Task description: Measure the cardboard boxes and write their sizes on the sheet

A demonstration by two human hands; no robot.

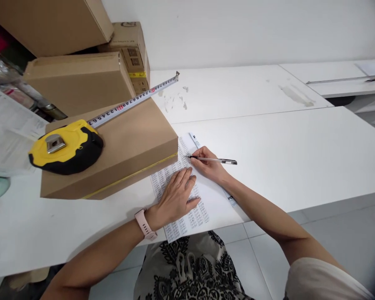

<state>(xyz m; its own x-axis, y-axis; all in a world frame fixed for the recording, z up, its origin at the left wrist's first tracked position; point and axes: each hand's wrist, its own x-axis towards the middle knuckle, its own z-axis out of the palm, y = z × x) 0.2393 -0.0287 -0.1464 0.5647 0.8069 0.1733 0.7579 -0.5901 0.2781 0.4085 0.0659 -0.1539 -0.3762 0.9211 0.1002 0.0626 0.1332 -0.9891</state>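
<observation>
Pen (222,161), tip pointing left and long axis running left to right, over the handwritten sheet (213,193) at the near side of the table (278,158); clear barrel, black ends. The right hand (208,167) pinches it near the tip. The left hand (175,195) lies flat on the sheet, fingers loose, gripping nothing. At left, a cardboard box (137,139), contents hidden, bears a tape measure (69,146).
</observation>
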